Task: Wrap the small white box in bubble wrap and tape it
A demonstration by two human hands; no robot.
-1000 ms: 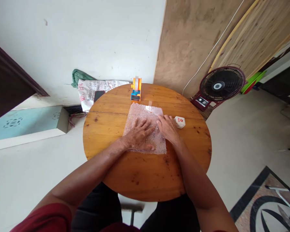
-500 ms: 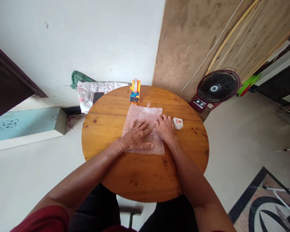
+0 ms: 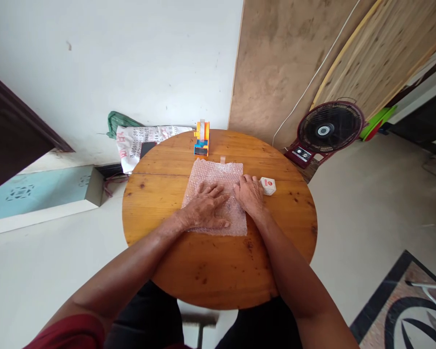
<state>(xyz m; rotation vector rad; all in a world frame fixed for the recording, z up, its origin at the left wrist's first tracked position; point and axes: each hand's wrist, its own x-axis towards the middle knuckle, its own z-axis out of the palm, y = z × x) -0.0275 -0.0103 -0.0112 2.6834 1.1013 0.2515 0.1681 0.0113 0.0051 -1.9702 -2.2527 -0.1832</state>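
A sheet of bubble wrap (image 3: 218,172) lies flat on the round wooden table (image 3: 210,264). My left hand (image 3: 205,206) rests palm down across its middle, fingers spread. At the sheet's right edge, my right hand (image 3: 250,194) lies with fingers slightly bent and thumb on the plastic; what is under its palm is hidden. Just right of that hand stands a small white box (image 3: 268,186) with a red mark. A short strip of clear tape (image 3: 223,159) sticks out past the sheet's far edge.
An orange and blue tape dispenser (image 3: 202,139) stands near the table's far edge. Beyond the table, a dark red fan (image 3: 325,131) is at the right and a printed white sack (image 3: 131,145) at the left. A white wall (image 3: 160,63) rises behind.
The camera view has shifted slightly. Both hands stay almost where they were on the bubble wrap, and the box and tape dispenser have not moved on the table.
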